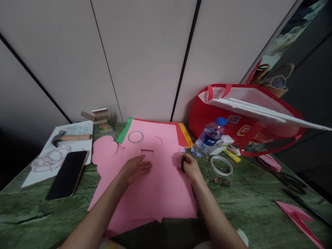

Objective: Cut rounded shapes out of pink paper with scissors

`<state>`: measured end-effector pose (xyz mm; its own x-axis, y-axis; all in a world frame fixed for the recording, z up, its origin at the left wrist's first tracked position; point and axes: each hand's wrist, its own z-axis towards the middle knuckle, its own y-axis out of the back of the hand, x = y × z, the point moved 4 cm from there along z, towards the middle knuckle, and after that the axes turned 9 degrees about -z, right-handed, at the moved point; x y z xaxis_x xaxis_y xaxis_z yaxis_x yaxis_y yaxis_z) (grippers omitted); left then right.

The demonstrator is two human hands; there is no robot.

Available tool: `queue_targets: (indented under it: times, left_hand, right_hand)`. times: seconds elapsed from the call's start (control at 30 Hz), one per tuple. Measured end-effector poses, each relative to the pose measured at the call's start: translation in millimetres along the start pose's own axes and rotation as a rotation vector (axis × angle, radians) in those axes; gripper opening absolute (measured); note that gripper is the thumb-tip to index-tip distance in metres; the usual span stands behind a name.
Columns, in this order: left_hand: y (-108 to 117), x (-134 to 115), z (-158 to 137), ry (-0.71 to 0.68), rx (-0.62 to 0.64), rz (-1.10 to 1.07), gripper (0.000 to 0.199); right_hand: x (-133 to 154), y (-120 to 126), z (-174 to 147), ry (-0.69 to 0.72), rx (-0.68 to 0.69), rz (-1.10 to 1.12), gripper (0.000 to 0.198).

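Pink paper sheets (166, 193) lie layered in front of me, with cut edges and a small rectangular opening near the middle. My left hand (136, 168) rests on or just over them, fingers stretched out and holding nothing. At the right edge of the paper my right hand (190, 167) grips a pair of small scissors (183, 162) with black handles, their tips pointing away from me. A thin ring (135, 137) lies on the pink paper toward the back. Cloud-shaped pink paper (105, 150) sits at the left.
A water bottle (209, 136), a tape roll (221, 165) and a red bag (269, 135) stand or lie to the right. On the left are a black phone (67, 175), a hammer (71, 137), clear beads (50, 160) and an opened small box (103, 124). A wall closes off the back.
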<state>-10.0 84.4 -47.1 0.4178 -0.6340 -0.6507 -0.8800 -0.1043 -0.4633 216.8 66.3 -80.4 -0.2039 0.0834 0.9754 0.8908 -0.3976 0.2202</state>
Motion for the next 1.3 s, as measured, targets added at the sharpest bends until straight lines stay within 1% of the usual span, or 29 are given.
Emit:
queue_targets:
  times: [0.13, 0.23, 0.3, 0.37, 0.47, 0.53, 0.6, 0.67, 0.73, 0.8, 0.9, 1.0, 1.07, 1.17, 1.2, 1.23, 1.3]
  left_hand:
    - [0.4, 0.8, 1.1, -0.013, 0.012, 0.029, 0.049]
    - [0.5, 2.0, 2.4, -0.041, 0.029, 0.091, 0.05]
    - [0.1, 1.9, 2.3, -0.085, 0.046, 0.162, 0.048]
    - [-0.5, -1.5, 0.4, -0.172, 0.057, 0.269, 0.041]
    - [-0.3, -13.1, -5.6, -0.373, 0.025, 0.494, 0.024]
    - [0.4, -20.9, -9.7, -0.5, -0.017, 0.645, 0.022]
    - [0.6, -24.0, -11.1, -0.568, -0.028, 0.775, 0.022]
    - [-0.3, -20.9, -9.0, -0.574, 0.014, 0.888, 0.018]
    - [-1.4, -14.7, -5.0, -0.561, 0.078, 0.969, 0.015]
    - [-1.4, -9.6, -1.1, -0.561, 0.113, 1.009, 0.019]
    - [0.9, -7.3, 2.3, -0.574, 0.114, 1.031, 0.025]
    - [3.0, -7.7, 2.1, -0.585, 0.114, 1.05, 0.021]
    - [4.0, -7.4, 1.4, -0.589, 0.119, 1.057, 0.019]
    - [4.8, -6.1, 1.3, -0.597, 0.136, 1.045, 0.023]
    - [4.9, -6.1, 1.3, -0.606, 0.136, 1.037, 0.025]
    - [4.9, -6.6, 1.2, -0.617, 0.13, 1.028, 0.027]
    - [4.4, -8.0, 0.3, -0.64, 0.112, 1.011, 0.029]
  right_hand:
    - [1.0, -4.5, -2.1, 0.0, 0.019, -0.044, 0.031]
    - [3.8, -9.8, -6.8, 0.028, 0.094, -0.114, 0.023]
    - [6.7, -14.7, -11.2, 0.053, 0.151, -0.169, 0.016]
    - [12.1, -17.6, -14.9, 0.081, 0.185, -0.215, 0.015]
    - [27.7, -14.4, -16.7, 0.142, 0.199, -0.252, 0.022]
    - [41.1, -7.8, -16.2, 0.203, 0.182, -0.268, 0.024]
    - [51.0, -1.2, -15.3, 0.259, 0.153, -0.29, 0.024]
    - [53.2, 3.1, -13.5, 0.29, 0.121, -0.32, 0.026]
    - [48.5, 5.1, -10.8, 0.3, 0.087, -0.36, 0.03]
    - [41.6, 5.8, -7.7, 0.316, 0.048, -0.41, 0.036]
    - [37.6, 6.5, -6.0, 0.363, -0.006, -0.475, 0.046]
    - [46.3, 8.5, -11.2, 0.42, -0.055, -0.499, 0.05]
    - [60.4, 12.1, -19.9, 0.545, -0.131, -0.482, 0.049]
    - [84.9, 17.4, -39.0, 0.865, -0.254, -0.449, 0.049]
    - [90.8, 18.7, -44.6, 0.948, -0.284, -0.451, 0.05]
    - [95.2, 20.2, -48.8, 0.996, -0.316, -0.46, 0.051]
    - [101.1, 25.2, -54.9, 1.036, -0.426, -0.481, 0.049]
